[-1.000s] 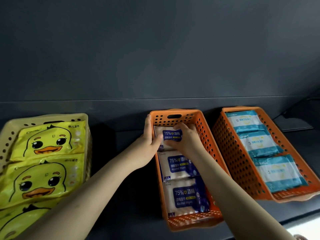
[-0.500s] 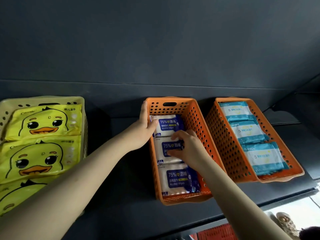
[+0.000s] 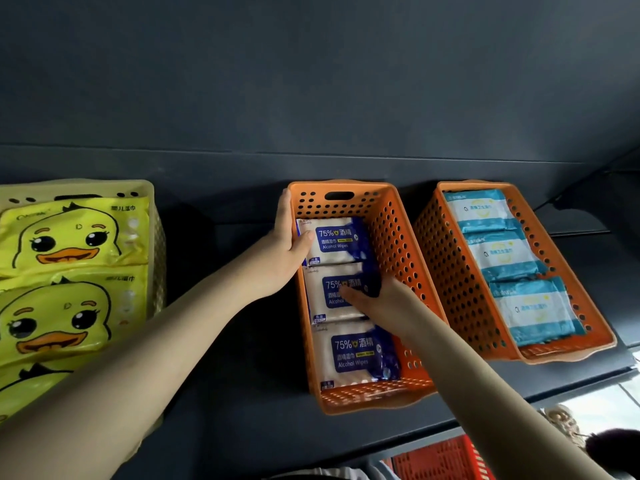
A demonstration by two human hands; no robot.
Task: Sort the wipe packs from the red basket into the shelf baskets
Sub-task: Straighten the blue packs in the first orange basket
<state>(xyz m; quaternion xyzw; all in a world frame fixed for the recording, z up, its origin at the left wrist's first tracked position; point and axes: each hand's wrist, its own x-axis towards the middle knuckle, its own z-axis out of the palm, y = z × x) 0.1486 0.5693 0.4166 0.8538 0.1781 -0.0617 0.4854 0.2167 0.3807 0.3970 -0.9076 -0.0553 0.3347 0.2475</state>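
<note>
Left of the middle orange basket (image 3: 391,230): duck packs (image 3: 69,237) filed in a yellow basket (image 3: 152,237). The middle basket's left wall is clasped by the left hand (image 3: 282,251), thumb inside against the rear alcohol pack (image 3: 339,240). Inside it, the middle alcohol pack (image 3: 329,292) is covered by the right hand (image 3: 384,306); a pinch cannot be confirmed. The hands are apart. Step judged: the row of three being squared. To its right, teal packs (image 3: 498,254) are filed. Next, both hands must be freed and the red basket (image 3: 440,459), below it, reached for.

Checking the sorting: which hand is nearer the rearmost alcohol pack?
Left. The left hand straddles the basket wall, thumb on the rearmost pack; the right hand holds the middle pack, in front of it.
</note>
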